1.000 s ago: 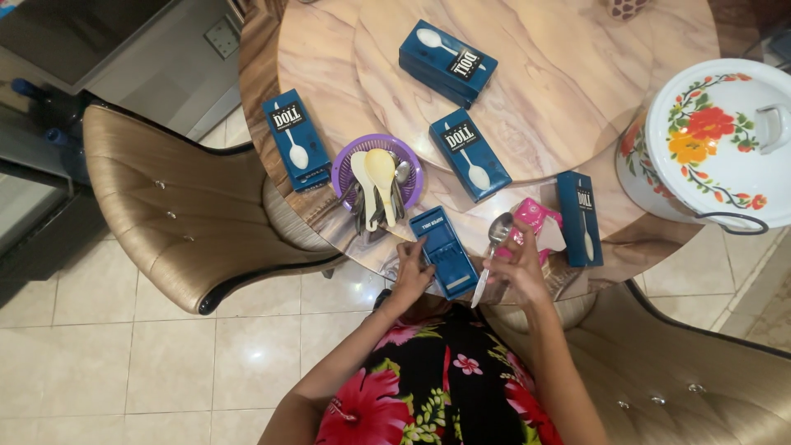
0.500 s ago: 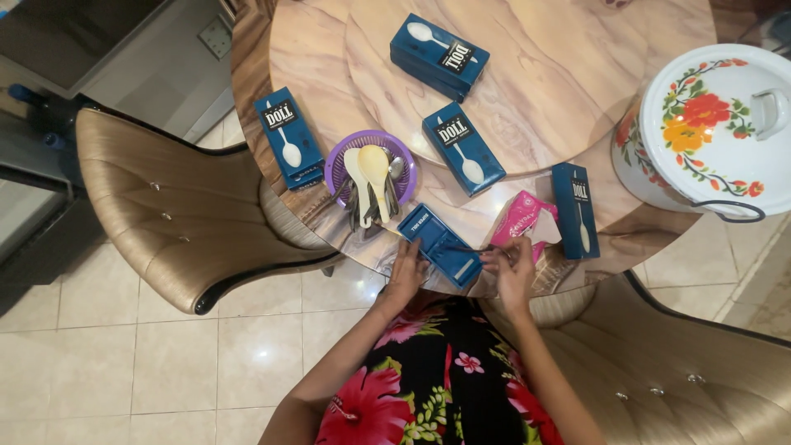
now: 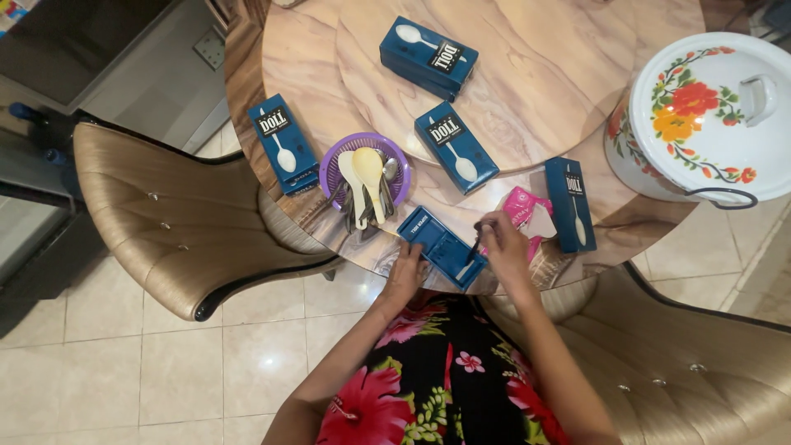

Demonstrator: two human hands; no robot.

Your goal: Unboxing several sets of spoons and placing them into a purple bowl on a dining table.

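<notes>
moved: blue box now lies flatter at the lower-centre surface edge.
axis: upper left to lower right.
left hand: fingers steady its near side.
right hand: fingers pinch a dark, unclear item at its right end.

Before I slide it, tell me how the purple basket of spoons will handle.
The purple basket looks like thin plastic, so probably light. The spoons stick out over its near rim, so it may tip or spill. The polished table looks slick; expect easy sliding.

Head view, steeply down over table
</notes>
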